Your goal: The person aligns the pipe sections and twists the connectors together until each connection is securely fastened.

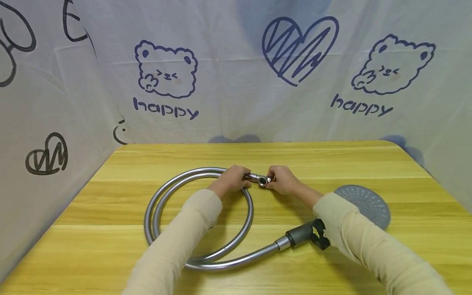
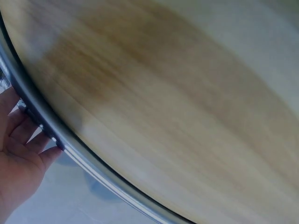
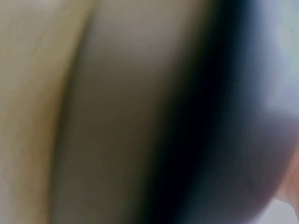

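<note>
A coiled chrome shower hose (image 1: pixel 221 266) lies on the table. My left hand (image 1: pixel 233 179) grips it just behind its far end, fingers over the top. At that end sits a small chrome fitting (image 1: pixel 263 181) with a round dark opening facing up. My right hand (image 1: pixel 283 180) pinches the fitting's right side between thumb and fingers. In the left wrist view, the left hand (image 2: pixel 21 156) has its fingertips on the hose (image 2: pixel 100 175). The right wrist view is mostly blurred by something very close, with a bit of the right hand (image 3: pixel 290 184) at the edge.
A grey round shower head (image 1: pixel 363 203) lies at the right, partly under my right sleeve (image 1: pixel 372 246). Its dark handle (image 1: pixel 298 234) joins the hose's near end. A black piece with a yellow mark (image 1: pixel 320 234) is beside it. White drawn-on cloth (image 1: pixel 232 102) stands behind the wooden table (image 1: pixel 92 246).
</note>
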A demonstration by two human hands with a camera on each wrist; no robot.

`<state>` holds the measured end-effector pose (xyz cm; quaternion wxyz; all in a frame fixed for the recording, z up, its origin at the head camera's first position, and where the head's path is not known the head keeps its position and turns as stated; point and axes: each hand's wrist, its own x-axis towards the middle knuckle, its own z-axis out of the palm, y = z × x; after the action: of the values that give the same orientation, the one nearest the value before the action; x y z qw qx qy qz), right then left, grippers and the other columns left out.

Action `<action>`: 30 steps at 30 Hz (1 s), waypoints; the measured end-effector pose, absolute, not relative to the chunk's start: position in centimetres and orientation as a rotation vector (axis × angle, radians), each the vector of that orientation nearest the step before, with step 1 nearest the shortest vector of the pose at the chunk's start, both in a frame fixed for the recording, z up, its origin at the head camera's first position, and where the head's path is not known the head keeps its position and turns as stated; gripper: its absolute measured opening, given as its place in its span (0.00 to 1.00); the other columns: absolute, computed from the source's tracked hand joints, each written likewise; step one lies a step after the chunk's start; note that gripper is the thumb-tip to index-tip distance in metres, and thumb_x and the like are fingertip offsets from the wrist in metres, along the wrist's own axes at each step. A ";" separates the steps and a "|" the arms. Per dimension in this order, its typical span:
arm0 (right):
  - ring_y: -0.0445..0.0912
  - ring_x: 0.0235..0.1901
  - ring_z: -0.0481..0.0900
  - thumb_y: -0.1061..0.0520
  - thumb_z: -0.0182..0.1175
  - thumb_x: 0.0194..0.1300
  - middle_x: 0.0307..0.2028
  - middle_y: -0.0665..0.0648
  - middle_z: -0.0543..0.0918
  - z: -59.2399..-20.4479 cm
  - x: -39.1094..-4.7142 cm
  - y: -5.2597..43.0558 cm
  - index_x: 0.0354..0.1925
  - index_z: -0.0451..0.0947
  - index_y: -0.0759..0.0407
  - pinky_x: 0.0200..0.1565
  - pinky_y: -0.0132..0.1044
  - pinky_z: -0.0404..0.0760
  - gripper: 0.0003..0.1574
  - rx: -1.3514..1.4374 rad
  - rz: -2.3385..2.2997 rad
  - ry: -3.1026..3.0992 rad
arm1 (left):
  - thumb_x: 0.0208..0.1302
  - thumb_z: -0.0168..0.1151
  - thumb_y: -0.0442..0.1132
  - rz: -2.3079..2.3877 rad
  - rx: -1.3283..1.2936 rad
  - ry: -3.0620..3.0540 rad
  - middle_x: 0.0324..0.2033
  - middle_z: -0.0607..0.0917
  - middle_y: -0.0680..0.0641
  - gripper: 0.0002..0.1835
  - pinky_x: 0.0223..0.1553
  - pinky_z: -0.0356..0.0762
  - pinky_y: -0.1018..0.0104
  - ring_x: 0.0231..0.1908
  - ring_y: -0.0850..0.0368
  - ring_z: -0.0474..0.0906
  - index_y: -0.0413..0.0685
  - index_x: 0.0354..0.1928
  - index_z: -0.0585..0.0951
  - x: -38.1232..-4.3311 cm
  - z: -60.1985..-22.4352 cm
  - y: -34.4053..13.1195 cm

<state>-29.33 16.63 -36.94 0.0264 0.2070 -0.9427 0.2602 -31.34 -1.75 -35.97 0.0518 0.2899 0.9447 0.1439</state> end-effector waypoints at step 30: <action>0.58 0.41 0.77 0.60 0.57 0.64 0.44 0.69 0.79 -34.9 -26.3 18.4 0.51 0.75 0.72 0.41 0.49 0.78 0.20 0.658 0.833 -2.697 | 0.68 0.52 0.47 0.602 0.958 3.182 0.60 0.73 0.37 0.23 0.62 0.64 0.45 0.62 0.41 0.68 0.40 0.59 0.73 -28.1 -33.2 -3.8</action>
<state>-26.31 18.43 -34.93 0.1216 0.2254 -0.9236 0.2852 -28.07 -3.78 -33.19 -0.1174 0.2819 0.9356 0.1771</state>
